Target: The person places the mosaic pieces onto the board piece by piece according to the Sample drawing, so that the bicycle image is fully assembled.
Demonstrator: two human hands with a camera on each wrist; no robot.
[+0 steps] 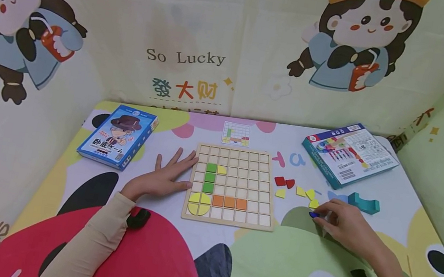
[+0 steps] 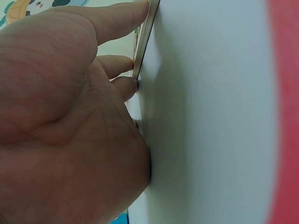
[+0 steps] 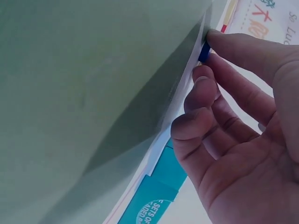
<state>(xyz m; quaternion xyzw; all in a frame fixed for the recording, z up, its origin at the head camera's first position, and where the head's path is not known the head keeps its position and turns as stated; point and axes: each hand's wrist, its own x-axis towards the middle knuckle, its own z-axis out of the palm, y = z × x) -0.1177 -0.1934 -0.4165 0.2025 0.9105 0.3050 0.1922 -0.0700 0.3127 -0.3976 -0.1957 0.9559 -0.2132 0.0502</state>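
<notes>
A wooden grid board (image 1: 238, 154) lies mid-table, holding green square tiles (image 1: 209, 177), orange square tiles (image 1: 229, 202) and yellow quarter-round tiles (image 1: 199, 204). My left hand (image 1: 162, 177) rests at the board's left edge, fingers spread, the thumb and some fingertips touching the frame. To the right of the board, my right hand (image 1: 345, 228) pinches a small blue tile (image 3: 204, 52) between thumb and index finger, just above the tablecloth. Loose yellow tiles (image 1: 301, 191) and red tiles (image 1: 280, 181) lie between the board and this hand.
A printed pattern card (image 1: 236, 134) lies behind the board. At the back left is a blue game box (image 1: 118, 136); at the back right, a teal-edged box (image 1: 349, 155). A teal curved piece (image 1: 364, 203) sits beyond my right hand. A printed curtain hangs behind the table.
</notes>
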